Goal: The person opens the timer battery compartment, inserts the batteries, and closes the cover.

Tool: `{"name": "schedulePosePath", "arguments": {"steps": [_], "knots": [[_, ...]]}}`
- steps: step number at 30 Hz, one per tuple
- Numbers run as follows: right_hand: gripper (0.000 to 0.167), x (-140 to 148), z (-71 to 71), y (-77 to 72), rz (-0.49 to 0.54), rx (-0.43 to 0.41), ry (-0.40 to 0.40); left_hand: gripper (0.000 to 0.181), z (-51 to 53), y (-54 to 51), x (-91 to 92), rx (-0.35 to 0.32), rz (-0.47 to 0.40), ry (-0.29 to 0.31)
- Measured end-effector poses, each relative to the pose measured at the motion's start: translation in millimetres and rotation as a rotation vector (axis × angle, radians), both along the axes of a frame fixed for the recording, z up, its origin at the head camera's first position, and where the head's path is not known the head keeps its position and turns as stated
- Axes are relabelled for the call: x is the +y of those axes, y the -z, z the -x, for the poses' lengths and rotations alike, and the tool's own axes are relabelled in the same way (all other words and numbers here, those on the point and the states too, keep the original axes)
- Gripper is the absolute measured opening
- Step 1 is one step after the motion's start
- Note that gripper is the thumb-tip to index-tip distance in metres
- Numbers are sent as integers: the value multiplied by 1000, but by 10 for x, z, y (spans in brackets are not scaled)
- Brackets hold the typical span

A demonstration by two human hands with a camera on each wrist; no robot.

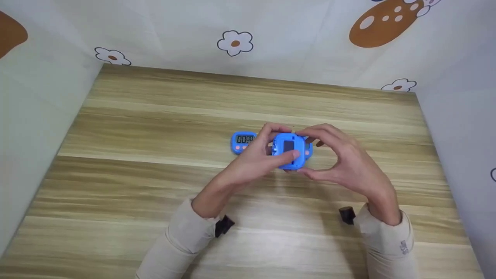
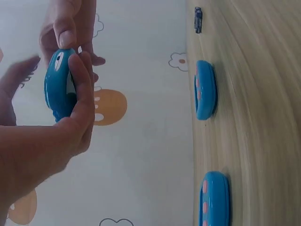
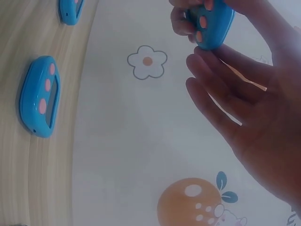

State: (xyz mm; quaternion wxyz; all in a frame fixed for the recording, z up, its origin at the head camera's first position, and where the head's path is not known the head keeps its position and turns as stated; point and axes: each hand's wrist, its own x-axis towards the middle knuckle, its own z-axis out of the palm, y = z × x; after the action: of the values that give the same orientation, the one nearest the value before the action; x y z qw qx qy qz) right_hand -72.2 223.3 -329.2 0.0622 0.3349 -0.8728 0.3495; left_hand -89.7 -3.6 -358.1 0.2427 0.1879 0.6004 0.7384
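Observation:
A blue digital timer (image 1: 286, 137) is held above the table with its back, which has a dark square patch, turned up to the head view. My left hand (image 1: 257, 153) grips it, thumb across the back and fingers underneath. From the other side my right hand (image 1: 348, 159) pinches its edges between thumb and index finger. In the right wrist view, pink buttons show on the held timer (image 3: 214, 26), and the other right fingers extend away from it. The left wrist view shows the timer (image 2: 57, 89) edge-on between both hands.
A second blue timer (image 1: 236, 145) with a lit-up-looking "00:00" style display lies left of the hands. Another timer (image 1: 309, 150) lies partly hidden behind the held one. A small dark object (image 2: 198, 20) sits farther along the wooden table (image 1: 155, 186). Patterned sheets wall the table.

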Motion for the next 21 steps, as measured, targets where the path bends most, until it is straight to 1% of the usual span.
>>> {"name": "schedulePosePath", "arguments": {"steps": [2, 3, 6, 8, 12, 14, 18, 21], "knots": [[70, -25, -2, -1, -5, 8, -2, 48, -5, 11, 18, -92, -88, -10], [70, -38, -5, -3, -7, 9, -2, 45, -7, 17, 25, -129, -123, -13], [69, -68, -6, 0, 12, 4, -6, 43, -7, 31, 34, -200, -178, -34], [69, -82, -5, 6, 23, 7, -10, 44, -14, 28, 42, -229, -192, -59], [70, -94, 1, 21, 23, 22, -12, 45, -35, 24, 70, -256, -190, -118], [71, -92, 3, 27, 19, 30, -12, 45, -42, 22, 76, -263, -193, -128], [71, -89, 8, 31, 31, 44, -23, 46, -49, 23, 81, -252, -205, -124], [70, -103, -1, 7, 41, 55, -29, 47, -54, 24, 82, -241, -216, -118]]}}
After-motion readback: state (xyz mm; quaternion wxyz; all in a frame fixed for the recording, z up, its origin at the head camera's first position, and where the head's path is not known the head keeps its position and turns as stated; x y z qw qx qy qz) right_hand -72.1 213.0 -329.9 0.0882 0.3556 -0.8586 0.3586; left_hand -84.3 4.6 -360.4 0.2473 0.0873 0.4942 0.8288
